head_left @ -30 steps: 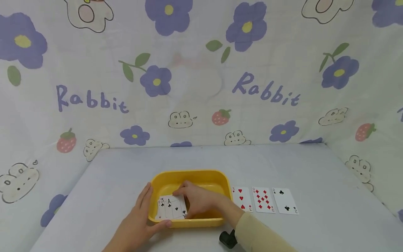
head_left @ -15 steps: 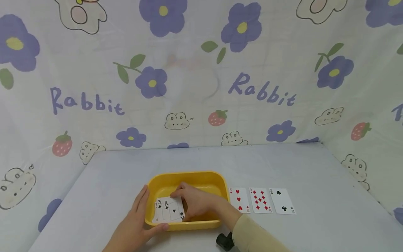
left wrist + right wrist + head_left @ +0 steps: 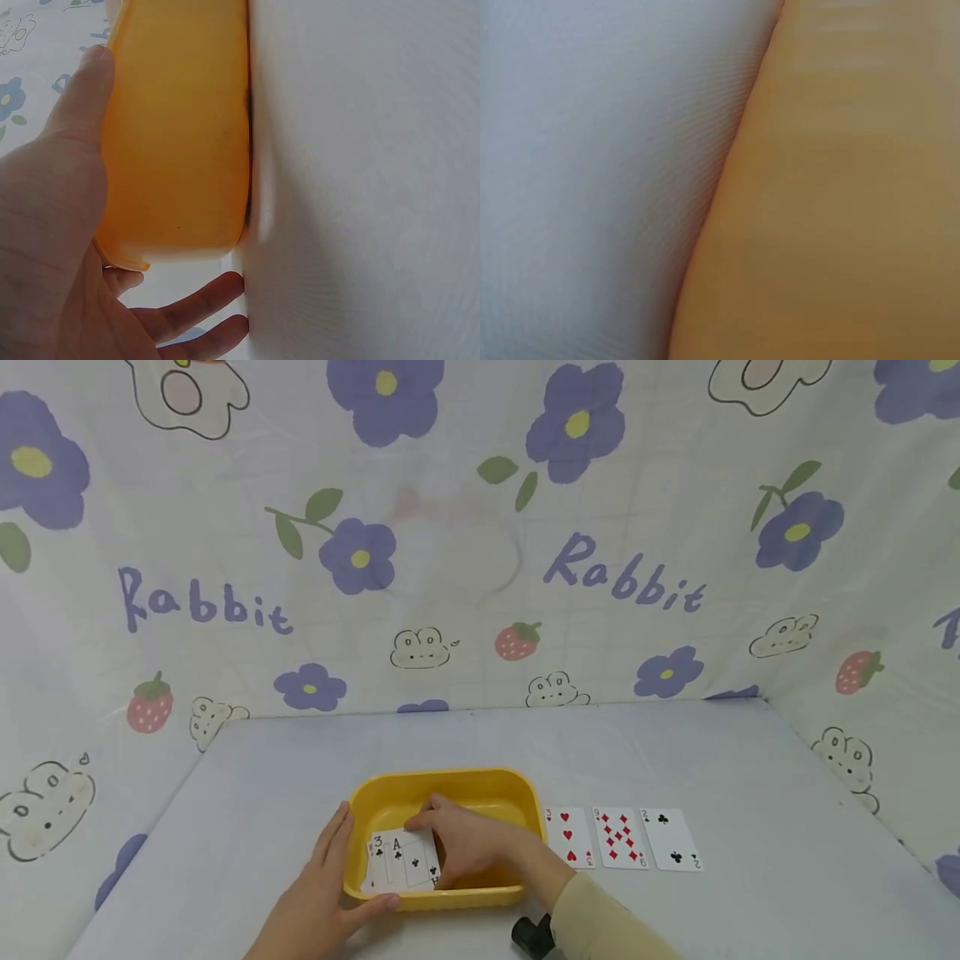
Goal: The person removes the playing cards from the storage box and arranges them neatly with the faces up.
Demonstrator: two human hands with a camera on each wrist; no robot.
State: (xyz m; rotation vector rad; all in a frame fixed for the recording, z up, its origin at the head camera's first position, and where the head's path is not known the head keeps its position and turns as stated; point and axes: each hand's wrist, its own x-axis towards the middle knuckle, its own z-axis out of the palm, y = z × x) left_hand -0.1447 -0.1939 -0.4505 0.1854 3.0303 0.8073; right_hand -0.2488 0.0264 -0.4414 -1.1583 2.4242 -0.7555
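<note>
In the head view, a yellow plastic tray [image 3: 442, 900] stands on the table, with fanned playing cards [image 3: 401, 864] at its left end. A three and an ace of clubs show on top. My right hand [image 3: 472, 843] reaches into the tray and pinches the cards by their right edge, fingertips at the far corner, thumb at the near one. Outside the tray's left front corner, my left hand [image 3: 318, 885] rests with thumb along the front rim and fingers straight beside the left wall. The left wrist view shows two fingertips [image 3: 229, 285] on the table. Only the tray wall [image 3: 840, 210] and tabletop fill the right wrist view.
Three face-up cards lie in a row right of the tray: a three of hearts [image 3: 568, 837], a nine of diamonds [image 3: 620, 837] and a two of clubs [image 3: 671, 839]. A black device [image 3: 531, 937] sits by the right wrist. Patterned cloth [image 3: 465, 568] hangs behind the table.
The view has shifted slightly, so everything appears a little farther left. Both hands keep their places at the tray and the cards.
</note>
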